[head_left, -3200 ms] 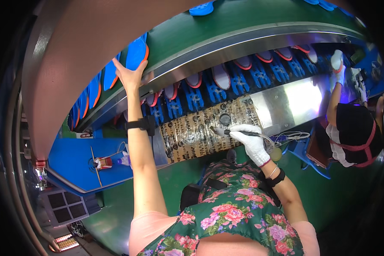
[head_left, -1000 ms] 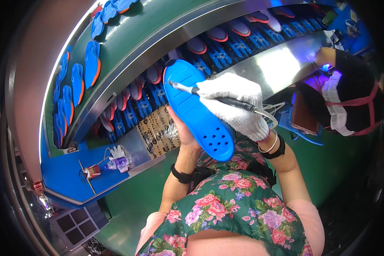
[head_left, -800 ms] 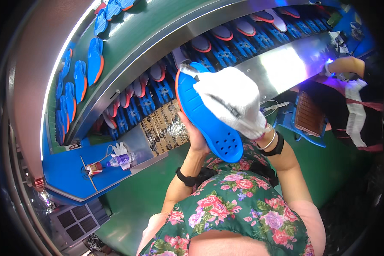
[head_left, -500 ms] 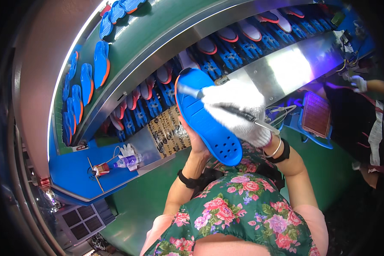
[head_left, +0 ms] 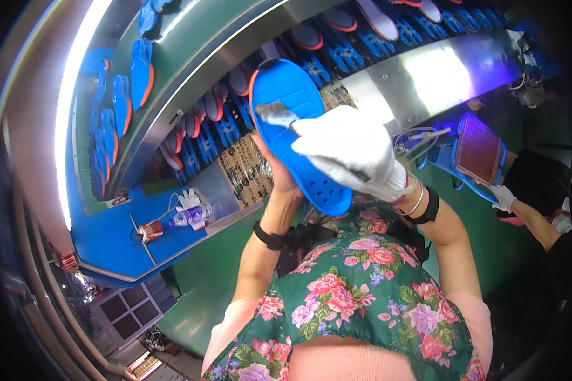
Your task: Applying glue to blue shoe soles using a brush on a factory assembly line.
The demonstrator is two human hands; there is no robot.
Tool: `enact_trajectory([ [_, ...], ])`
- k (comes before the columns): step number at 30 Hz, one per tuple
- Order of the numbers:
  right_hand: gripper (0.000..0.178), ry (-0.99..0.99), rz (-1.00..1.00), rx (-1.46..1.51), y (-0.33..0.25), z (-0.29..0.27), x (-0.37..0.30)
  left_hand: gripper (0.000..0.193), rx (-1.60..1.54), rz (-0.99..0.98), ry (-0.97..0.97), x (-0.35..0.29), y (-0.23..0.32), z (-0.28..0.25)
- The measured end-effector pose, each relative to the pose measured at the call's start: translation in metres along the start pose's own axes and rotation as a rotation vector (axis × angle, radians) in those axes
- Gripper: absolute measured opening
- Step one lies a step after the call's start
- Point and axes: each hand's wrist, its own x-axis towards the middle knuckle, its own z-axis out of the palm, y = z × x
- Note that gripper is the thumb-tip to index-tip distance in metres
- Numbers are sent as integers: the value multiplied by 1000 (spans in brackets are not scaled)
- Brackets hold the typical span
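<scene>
While my bare left hand (head_left: 283, 173) cups the blue sole (head_left: 286, 143) along its left side and underneath, the sole is tilted above the near edge of the metal worktop (head_left: 419, 82). It looks smooth and rubbery, long and rounded, with shallow grooves across its broad end, small round holes at its narrower end and an orange-red rim. My right hand (head_left: 356, 149), in a fuzzy white knitted glove, is closed round a brush (head_left: 275, 113); the glove hides the exact finger grip. Its grey bristles appear to touch the sole near the left rim. Behind my left hand, glossy tape covers brown card (head_left: 245, 174) on the metal worktop. Blue plastic clips (head_left: 346, 57) line that worktop's far edge. Toward the right end of the blue worktop (head_left: 105, 251) lie a clear bottle (head_left: 189, 216) with a purple label and a limp white glove (head_left: 189, 199).
</scene>
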Motion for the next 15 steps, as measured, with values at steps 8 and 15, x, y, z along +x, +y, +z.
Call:
enact_trajectory([
  [8, 21, 23, 132, 146, 4, 2, -12, 107, -27, 69, 64, 8, 2, -14],
  [15, 19, -143, 208, 429, -5, 1, -24, 118, -243, -16, -389, 16, 1, -34],
])
